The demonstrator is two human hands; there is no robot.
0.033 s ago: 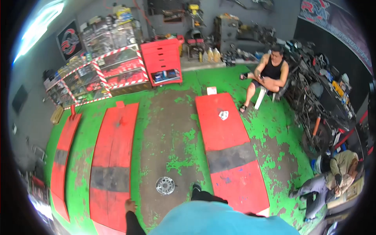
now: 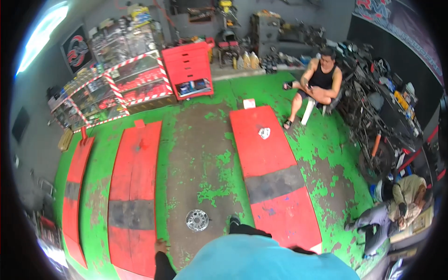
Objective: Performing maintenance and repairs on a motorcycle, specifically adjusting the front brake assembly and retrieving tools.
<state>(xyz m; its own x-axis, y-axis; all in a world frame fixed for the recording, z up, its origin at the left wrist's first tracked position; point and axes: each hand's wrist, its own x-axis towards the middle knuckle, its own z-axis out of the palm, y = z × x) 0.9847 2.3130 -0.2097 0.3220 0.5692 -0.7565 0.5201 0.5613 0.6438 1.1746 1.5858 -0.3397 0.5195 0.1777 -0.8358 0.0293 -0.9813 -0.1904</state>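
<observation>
- Silver wheel rim (image 2: 197, 220) lies flat on the worn green-and-brown floor (image 2: 217, 184), between the middle red platform (image 2: 135, 172) and the right red platform (image 2: 261, 156), well apart from both.
- Of the person's hands, the left hand (image 2: 161, 245) appears beside the right edge of the middle red platform, left of the wheel rim. It is small and blurred; whether it touches that edge, holds anything, or has its fingers spread or curled, I cannot tell.
- The right hand is out of view, so its state cannot be told.
- A dark sleeve (image 2: 163, 266) leads to the left hand from the lower edge; a turquoise shirt (image 2: 266, 259) fills the lower middle.
- Dark footwear (image 2: 234, 220) stands just right of the wheel rim.
- Both platforms carry a dark band across them, as does a narrower red platform (image 2: 77, 161) at far left.
- A crumpled whitish object (image 2: 264, 133) rests on the right red platform.
- Behind stand a red drawer cabinet (image 2: 186, 67) and, left of it, shelves edged in red-and-white stripes (image 2: 115, 86).
- At right, a seated person in a black sleeveless top (image 2: 323, 77) is near crowded motorcycle parts (image 2: 373, 158); another person in a light-coloured top (image 2: 405, 193) is lower down.
</observation>
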